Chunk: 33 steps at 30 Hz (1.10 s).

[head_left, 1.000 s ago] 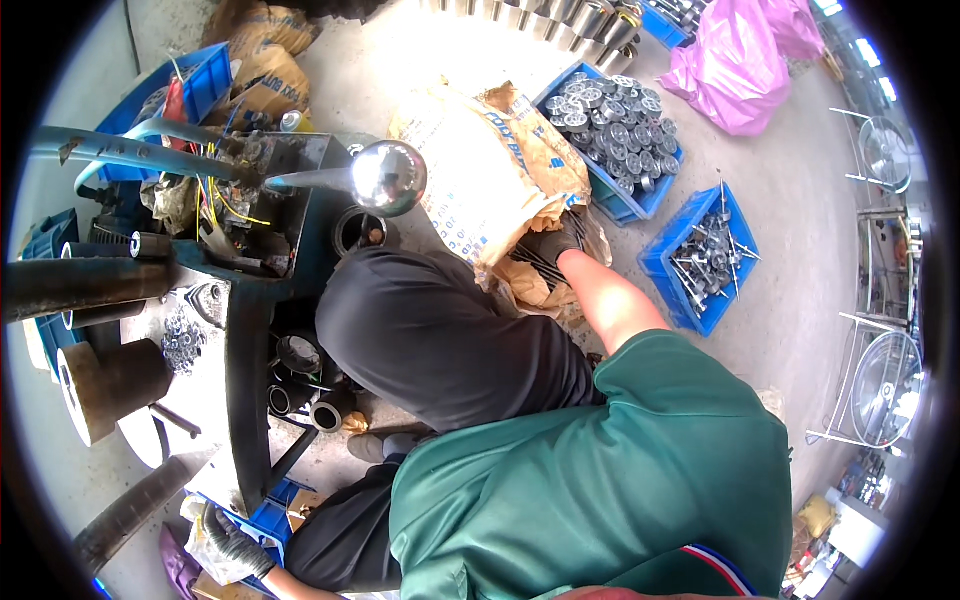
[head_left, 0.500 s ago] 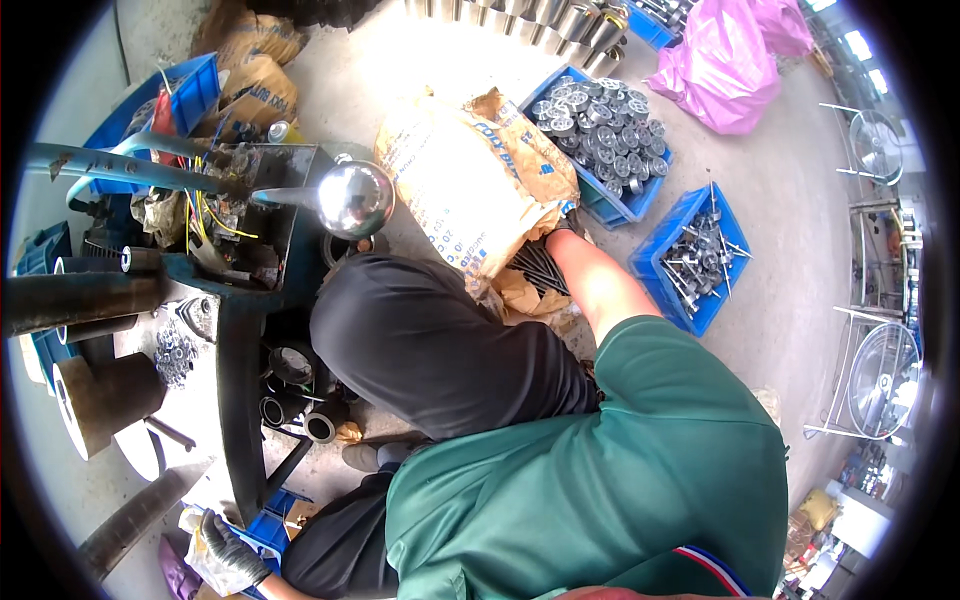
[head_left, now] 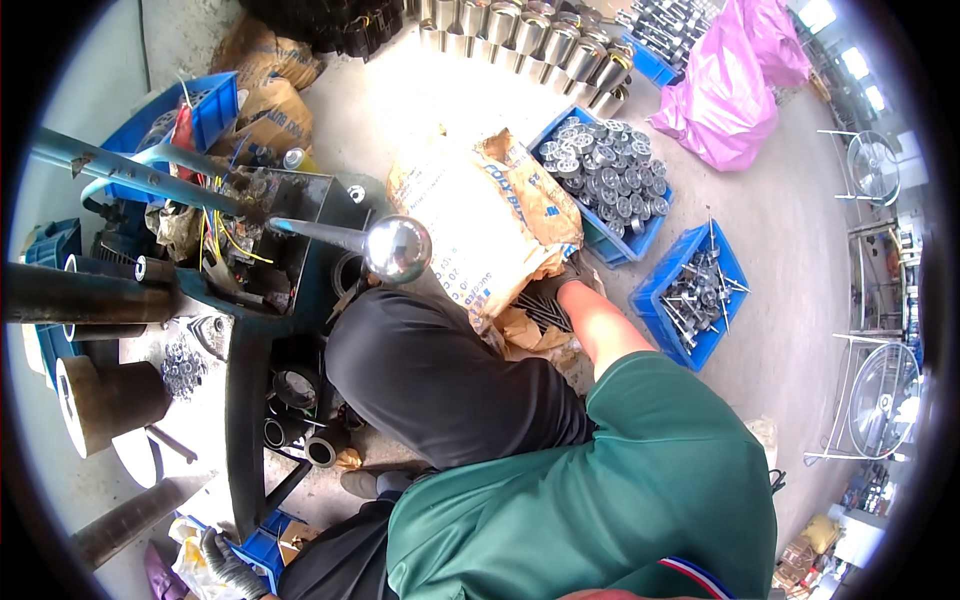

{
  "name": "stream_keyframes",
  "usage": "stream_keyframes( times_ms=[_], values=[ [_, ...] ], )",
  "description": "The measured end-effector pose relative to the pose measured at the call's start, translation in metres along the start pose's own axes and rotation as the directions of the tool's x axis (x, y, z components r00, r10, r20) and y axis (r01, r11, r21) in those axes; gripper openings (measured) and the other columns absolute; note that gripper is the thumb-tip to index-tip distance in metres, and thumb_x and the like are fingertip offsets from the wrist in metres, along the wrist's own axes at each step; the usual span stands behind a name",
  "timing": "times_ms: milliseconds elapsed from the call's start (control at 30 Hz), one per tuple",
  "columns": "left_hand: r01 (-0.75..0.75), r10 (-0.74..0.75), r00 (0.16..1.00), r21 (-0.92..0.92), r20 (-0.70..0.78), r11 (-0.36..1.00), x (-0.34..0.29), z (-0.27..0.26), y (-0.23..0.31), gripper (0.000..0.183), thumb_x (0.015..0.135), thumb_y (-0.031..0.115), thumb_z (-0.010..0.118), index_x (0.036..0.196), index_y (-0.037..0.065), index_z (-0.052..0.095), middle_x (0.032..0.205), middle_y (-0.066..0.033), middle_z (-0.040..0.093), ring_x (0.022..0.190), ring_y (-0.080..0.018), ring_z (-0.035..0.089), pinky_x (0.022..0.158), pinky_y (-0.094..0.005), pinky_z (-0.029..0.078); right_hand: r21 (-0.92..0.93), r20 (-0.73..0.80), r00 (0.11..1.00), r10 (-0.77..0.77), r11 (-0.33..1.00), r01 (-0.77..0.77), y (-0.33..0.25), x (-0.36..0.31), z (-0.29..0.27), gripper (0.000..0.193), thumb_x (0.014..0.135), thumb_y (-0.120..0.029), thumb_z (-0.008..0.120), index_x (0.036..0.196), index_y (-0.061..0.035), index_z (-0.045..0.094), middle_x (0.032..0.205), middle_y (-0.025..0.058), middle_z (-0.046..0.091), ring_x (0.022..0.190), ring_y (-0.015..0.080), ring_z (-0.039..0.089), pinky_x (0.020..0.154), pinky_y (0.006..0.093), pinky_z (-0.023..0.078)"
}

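My right hand [head_left: 562, 279], in a dark glove, reaches to the mouth of a large brown paper sack [head_left: 470, 225] lying on the floor in front of me. Dark metal rods [head_left: 543, 309] lie at that mouth, right by the hand. Its fingers are hidden, so I cannot see what they hold. Low at the left, my left hand [head_left: 232, 563], in a grey glove, has its fingers closed against a white and yellowish plastic bag [head_left: 195, 563]. Part of that hand is cut off by the lower edge.
A machine with a metal table [head_left: 185, 425] stands left; its ball-ended lever [head_left: 398, 248] juts toward my knee. Blue crates of round metal parts [head_left: 610, 175] and shafted parts [head_left: 700, 290] stand beyond the sack. Metal cylinders [head_left: 525, 40] line up behind, near a pink bag [head_left: 725, 95].
The whole view has shifted, so most things sit lower. My right hand has moved slightly at the sack's mouth. My left hand stays by the plastic bag.
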<state>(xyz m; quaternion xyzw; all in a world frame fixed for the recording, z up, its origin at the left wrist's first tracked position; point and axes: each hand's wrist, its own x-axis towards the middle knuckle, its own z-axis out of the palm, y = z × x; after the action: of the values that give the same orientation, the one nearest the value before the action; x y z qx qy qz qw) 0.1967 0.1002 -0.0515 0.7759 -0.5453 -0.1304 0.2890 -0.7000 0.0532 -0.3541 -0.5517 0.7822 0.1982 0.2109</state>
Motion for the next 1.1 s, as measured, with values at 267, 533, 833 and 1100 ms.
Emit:
stream_keyframes(
  times_ms=[267, 533, 833, 1100],
  values=[
    [-0.148, 0.179, 0.983, -0.372, 0.049, 0.916, -0.025, 0.041, 0.179, 0.016, 0.099, 0.000, 0.054, 0.097, 0.014, 0.061, 0.096, 0.0006, 0.062, 0.083, -0.0114, 0.056, 0.080, -0.0288, 0.052, 0.076, -0.029, 0.998, 0.047, 0.996, -0.045, 0.009, 0.034, -0.003, 0.067, 0.099, -0.058, 0.044, 0.150, -0.0163, 0.050, 0.152, 0.0125, 0.053, 0.134, 0.0328, 0.054, 0.110, 0.0516, 0.041],
    [-0.031, 0.032, 0.999, 0.021, -0.043, 0.999, -0.009, 0.009, 0.015, 0.014, 0.102, 0.002, 0.061, 0.113, -0.001, 0.069, 0.106, -0.0062, 0.070, 0.098, -0.0175, 0.063, 0.094, -0.0303, 0.052, 0.122, -0.055, 0.997, 0.058, 0.991, -0.051, -0.005, 0.038, 0.003, 0.065, 0.099, -0.056, 0.045, 0.149, -0.0155, 0.052, 0.151, 0.0133, 0.055, 0.133, 0.0330, 0.056, 0.109, 0.0518, 0.042],
    [-0.140, 0.142, 0.989, 0.054, -0.037, 0.989, -0.009, 0.009, 0.006, 0.014, 0.099, 0.002, 0.062, 0.112, 0.001, 0.067, 0.108, -0.0093, 0.067, 0.100, -0.0183, 0.063, 0.089, -0.0320, 0.054, 0.133, -0.070, 0.995, 0.076, 0.989, -0.067, -0.033, 0.054, 0.017, 0.064, 0.099, -0.055, 0.046, 0.148, -0.0147, 0.054, 0.149, 0.0140, 0.057, 0.131, 0.0333, 0.057, 0.108, 0.0521, 0.043],
    [-0.127, 0.131, 0.991, 0.090, -0.039, 0.988, -0.011, 0.020, 0.059, 0.014, 0.090, -0.001, 0.065, 0.103, 0.002, 0.070, 0.105, -0.0124, 0.070, 0.093, -0.0268, 0.068, 0.086, -0.0366, 0.055, 0.057, -0.039, 0.997, 0.059, 0.997, -0.057, -0.054, 0.065, 0.017, 0.063, 0.099, -0.054, 0.047, 0.146, -0.0140, 0.055, 0.147, 0.0148, 0.058, 0.129, 0.0336, 0.059, 0.106, 0.0523, 0.044]
  ],
)
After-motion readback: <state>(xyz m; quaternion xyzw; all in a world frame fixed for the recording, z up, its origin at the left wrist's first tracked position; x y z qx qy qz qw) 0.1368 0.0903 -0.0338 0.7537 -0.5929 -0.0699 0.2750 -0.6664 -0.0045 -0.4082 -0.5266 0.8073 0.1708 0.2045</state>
